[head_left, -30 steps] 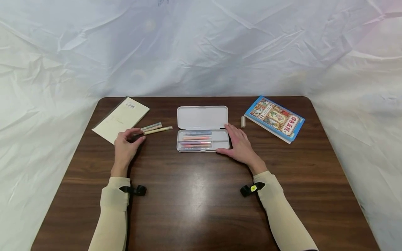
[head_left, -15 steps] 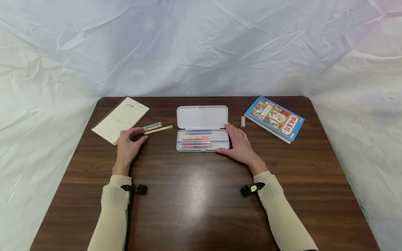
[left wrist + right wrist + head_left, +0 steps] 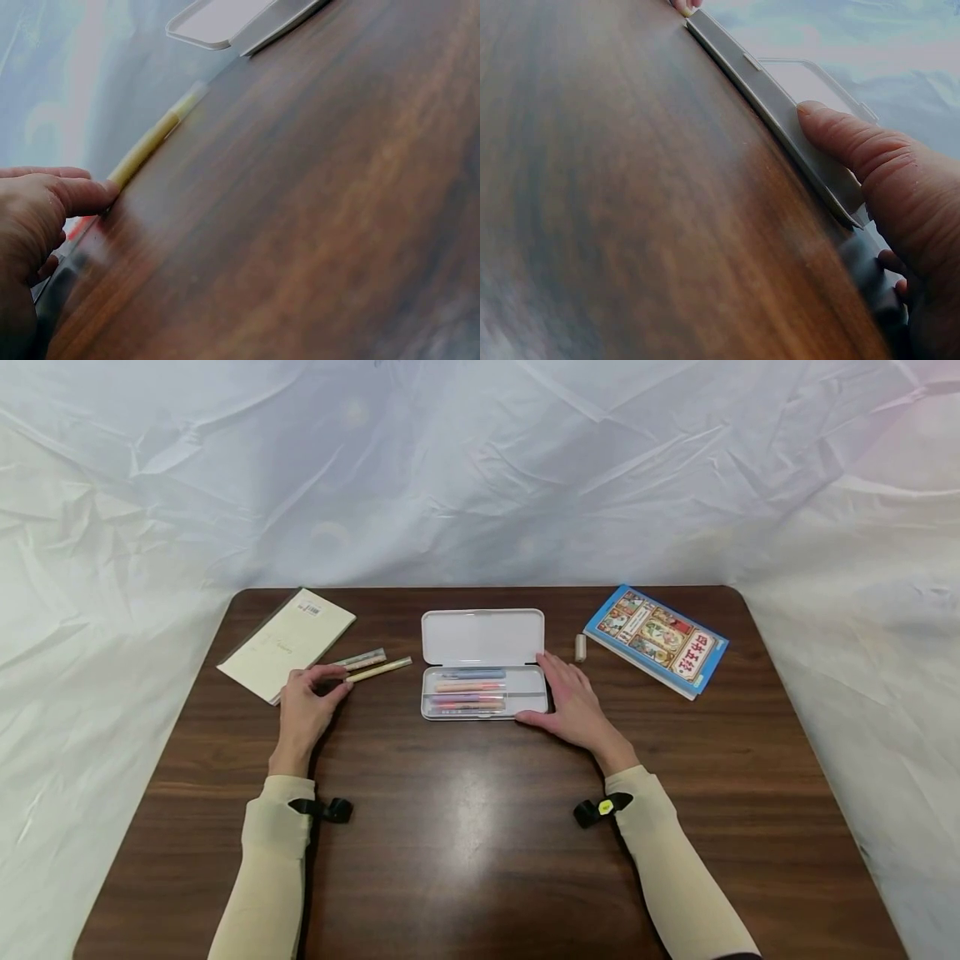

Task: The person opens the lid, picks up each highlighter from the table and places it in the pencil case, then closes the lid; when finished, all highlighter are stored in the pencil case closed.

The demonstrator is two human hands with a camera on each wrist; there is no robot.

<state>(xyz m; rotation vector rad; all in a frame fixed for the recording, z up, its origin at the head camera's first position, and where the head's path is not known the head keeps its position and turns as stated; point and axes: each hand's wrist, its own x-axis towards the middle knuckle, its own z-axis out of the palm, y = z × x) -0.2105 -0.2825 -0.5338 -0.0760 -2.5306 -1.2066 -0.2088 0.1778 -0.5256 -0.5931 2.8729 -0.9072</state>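
My left hand (image 3: pixel 306 710) is at the left of the table, pinching the near end of a yellow pen (image 3: pixel 381 669) between thumb and fingers. In the left wrist view the yellow pen (image 3: pixel 146 150) points away from the thumb tip. A second pen, patterned and pale (image 3: pixel 362 660), lies just behind it. At the centre a white pencil case (image 3: pixel 528 703) stands with its lid (image 3: pixel 483 637) raised; several pens (image 3: pixel 468 687) lie in its left part. My right hand (image 3: pixel 573 706) grips the case's right end, thumb on the front wall, fingers at the back corner.
A cream notebook (image 3: pixel 288 645) lies at the back left, close behind my left hand. To the right of the case are a small beige eraser-like block (image 3: pixel 581 648) and a blue illustrated book (image 3: pixel 657 642). A pale cloth (image 3: pixel 480 485) hangs behind the table.
My left hand has shifted slightly right along the yellow pen and its fingers have drawn closer on its end. The right hand and the pencil case have stayed in place.
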